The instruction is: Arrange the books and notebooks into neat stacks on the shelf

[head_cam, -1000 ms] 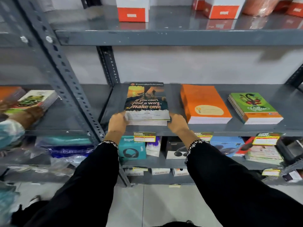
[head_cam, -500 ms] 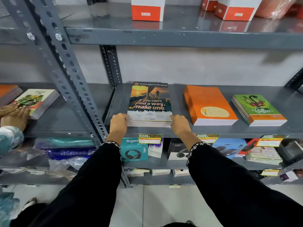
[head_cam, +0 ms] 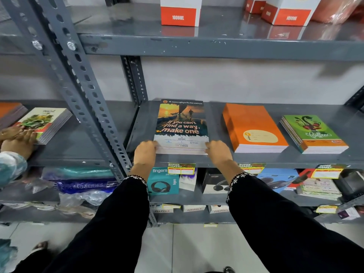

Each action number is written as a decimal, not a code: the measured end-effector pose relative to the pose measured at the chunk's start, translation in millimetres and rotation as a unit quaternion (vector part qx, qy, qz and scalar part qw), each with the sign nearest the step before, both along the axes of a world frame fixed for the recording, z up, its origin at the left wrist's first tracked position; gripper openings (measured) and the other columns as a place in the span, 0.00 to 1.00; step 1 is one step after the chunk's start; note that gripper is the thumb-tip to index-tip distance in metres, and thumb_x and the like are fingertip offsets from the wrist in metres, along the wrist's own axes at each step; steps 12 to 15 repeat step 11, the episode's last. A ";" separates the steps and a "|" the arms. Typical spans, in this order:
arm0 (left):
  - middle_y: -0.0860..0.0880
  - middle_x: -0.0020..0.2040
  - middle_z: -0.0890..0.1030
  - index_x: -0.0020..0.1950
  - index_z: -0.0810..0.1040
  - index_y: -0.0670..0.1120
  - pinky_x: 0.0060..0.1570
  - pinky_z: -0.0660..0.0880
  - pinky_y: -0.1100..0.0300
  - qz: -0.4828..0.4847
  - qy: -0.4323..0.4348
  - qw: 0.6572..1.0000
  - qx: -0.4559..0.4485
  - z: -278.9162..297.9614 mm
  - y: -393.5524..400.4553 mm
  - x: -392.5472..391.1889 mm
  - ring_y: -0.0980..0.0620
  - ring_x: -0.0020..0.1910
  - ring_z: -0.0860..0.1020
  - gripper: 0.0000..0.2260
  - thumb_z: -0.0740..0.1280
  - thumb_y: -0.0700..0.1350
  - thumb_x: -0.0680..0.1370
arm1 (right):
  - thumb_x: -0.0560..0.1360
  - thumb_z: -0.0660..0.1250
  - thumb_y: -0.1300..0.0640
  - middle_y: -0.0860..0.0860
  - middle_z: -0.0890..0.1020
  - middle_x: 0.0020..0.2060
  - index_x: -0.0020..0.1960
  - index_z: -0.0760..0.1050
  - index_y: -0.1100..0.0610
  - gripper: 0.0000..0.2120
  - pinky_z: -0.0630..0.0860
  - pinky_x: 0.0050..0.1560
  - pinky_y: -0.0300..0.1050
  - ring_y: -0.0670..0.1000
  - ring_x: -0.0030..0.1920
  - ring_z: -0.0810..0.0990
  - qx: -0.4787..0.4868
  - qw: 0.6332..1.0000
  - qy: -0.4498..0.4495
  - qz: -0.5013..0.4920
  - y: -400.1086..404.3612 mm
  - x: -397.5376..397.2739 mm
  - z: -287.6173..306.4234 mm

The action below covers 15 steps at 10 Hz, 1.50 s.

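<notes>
Notebooks (head_cam: 182,127), a glossy flat stack, lie on the grey metal shelf (head_cam: 216,157) near its front edge; left hand (head_cam: 145,152) and right hand (head_cam: 217,151) clasp the near corners, bare shelf alongside.

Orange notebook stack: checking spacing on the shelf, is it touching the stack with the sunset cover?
No, the orange notebook stack lies apart from the sunset-cover stack, with bare shelf between them.
</notes>
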State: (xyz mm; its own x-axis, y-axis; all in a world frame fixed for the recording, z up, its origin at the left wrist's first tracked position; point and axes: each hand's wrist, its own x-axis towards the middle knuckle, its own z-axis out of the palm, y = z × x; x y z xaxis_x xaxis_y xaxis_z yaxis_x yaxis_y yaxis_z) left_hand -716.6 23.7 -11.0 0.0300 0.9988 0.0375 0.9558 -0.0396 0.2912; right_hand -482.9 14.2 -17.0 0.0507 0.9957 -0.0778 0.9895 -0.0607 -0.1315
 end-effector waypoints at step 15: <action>0.37 0.72 0.66 0.72 0.60 0.35 0.71 0.66 0.46 0.026 0.046 0.997 0.052 -9.9 -57.5 46.5 0.39 0.71 0.65 0.22 0.53 0.48 0.83 | 0.81 0.58 0.52 0.60 0.74 0.67 0.74 0.60 0.59 0.24 0.74 0.64 0.52 0.60 0.66 0.74 0.056 0.991 0.119 -0.031 -75.4 19.8 13.7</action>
